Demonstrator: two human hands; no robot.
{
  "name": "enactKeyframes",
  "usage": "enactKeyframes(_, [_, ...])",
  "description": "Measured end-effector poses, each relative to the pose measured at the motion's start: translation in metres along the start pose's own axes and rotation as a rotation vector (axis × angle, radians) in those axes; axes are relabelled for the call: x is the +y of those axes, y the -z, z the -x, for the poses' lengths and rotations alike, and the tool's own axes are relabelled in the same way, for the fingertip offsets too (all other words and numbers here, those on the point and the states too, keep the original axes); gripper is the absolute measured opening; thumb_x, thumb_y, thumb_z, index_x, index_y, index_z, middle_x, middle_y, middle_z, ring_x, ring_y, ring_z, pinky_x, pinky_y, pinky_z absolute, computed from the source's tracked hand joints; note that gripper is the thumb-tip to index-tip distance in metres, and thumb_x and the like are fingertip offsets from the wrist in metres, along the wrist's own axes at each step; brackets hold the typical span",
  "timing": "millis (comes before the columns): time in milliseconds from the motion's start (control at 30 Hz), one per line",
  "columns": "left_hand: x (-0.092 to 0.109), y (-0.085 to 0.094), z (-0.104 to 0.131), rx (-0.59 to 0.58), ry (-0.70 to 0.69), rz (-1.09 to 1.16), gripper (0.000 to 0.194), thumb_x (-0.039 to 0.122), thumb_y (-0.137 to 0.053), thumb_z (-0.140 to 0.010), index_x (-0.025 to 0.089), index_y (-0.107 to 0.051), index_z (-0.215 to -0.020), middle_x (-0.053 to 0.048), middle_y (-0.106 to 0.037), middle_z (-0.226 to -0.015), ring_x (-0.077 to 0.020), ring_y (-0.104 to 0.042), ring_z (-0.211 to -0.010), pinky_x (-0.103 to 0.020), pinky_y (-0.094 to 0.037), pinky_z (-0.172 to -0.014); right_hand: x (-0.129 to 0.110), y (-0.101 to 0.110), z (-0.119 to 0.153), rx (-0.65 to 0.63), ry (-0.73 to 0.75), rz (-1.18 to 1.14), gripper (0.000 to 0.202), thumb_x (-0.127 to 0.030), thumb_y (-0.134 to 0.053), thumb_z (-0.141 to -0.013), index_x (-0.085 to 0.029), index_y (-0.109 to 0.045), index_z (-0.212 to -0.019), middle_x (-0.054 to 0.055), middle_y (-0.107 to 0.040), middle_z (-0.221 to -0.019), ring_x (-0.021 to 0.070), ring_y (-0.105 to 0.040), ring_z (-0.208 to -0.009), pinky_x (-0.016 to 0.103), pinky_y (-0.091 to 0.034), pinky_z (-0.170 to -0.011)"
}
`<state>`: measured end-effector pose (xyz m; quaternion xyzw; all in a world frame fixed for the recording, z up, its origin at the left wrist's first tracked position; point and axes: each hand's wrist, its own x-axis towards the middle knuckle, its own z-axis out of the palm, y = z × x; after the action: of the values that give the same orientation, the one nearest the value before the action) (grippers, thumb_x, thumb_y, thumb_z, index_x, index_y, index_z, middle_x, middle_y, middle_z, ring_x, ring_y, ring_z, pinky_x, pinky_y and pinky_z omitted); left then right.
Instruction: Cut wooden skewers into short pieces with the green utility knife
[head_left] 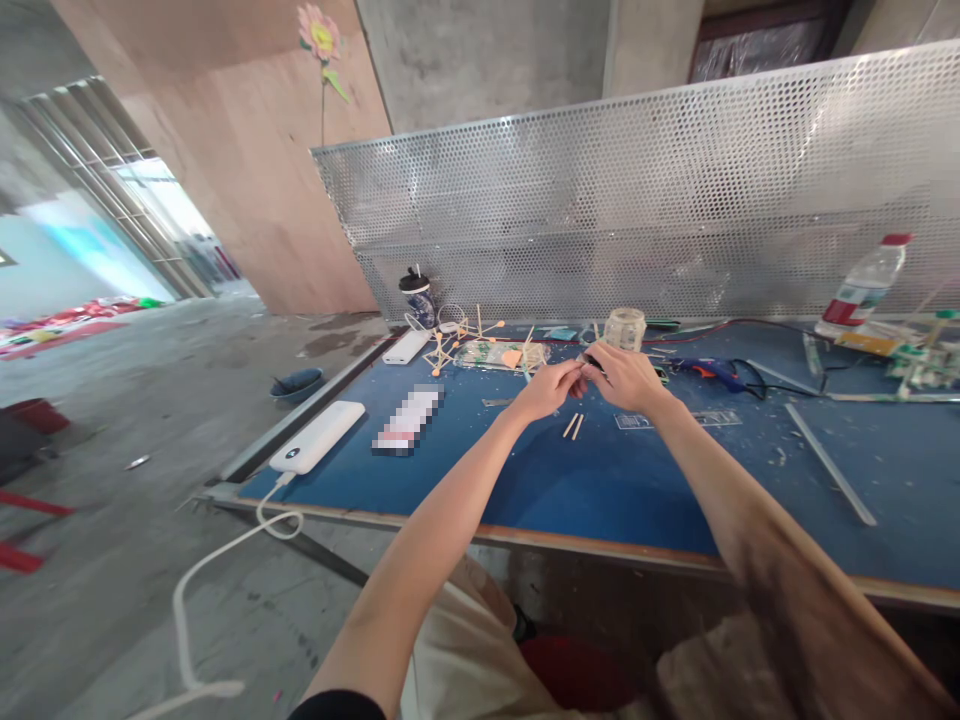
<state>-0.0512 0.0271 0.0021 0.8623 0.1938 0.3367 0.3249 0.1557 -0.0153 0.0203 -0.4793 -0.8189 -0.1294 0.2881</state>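
My left hand (551,389) and my right hand (624,377) meet over the blue table, fingertips touching. The fingers of both are closed in a pinch. A small dark thing (592,362) shows at the fingertips of my right hand; its kind cannot be made out. Whatever my left fingers hold is hidden. Just below the hands lie two short wooden sticks (573,426). Behind my right hand stands a clear jar (624,327). To the left, a clear plastic package (487,354) lies beside a structure of thin sticks with pale joints (444,350).
A blue glue gun (709,373) lies right of my hands, its cable trailing. Left are a white power bank (319,437), a blurred-out phone (409,420) and a lidded cup (418,298). A bottle (862,285) stands right, before the perforated metal panel (600,200). A metal strip (829,465) lies nearer.
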Motion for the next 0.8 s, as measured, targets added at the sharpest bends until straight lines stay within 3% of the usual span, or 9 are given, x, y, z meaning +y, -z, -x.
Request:
enactKeyframes(300, [-0.0015,-0.0017,-0.0001,0.014,-0.004,-0.029,0.032,0.042,-0.059,-0.1,0.016,-0.064,-0.117,-0.007,-0.068,-0.113,-0.0165,-0.067,-0.095,-0.037,-0.059,-0.085,0.0031,-0.0025,0.0001,-0.006,-0.017,-0.008,0.028,-0.043,-0.055,-0.101,-0.018,-0.063,-0.111,0.004,-0.067,-0.104,0.0167,-0.064,-0.09,0.036,-0.055,-0.08])
enactKeyframes(800, [0.0046,-0.0007,-0.0006,0.09,-0.025,-0.052,0.033,0.044,-0.058,-0.1,0.015,-0.064,-0.116,-0.006,-0.069,-0.106,-0.0159,-0.068,-0.091,-0.037,-0.06,-0.084,0.0056,-0.0055,0.0017,-0.023,-0.062,-0.034,0.032,-0.047,-0.054,-0.101,-0.017,-0.063,-0.109,0.003,-0.066,-0.097,0.0146,-0.062,-0.081,0.034,-0.055,-0.075])
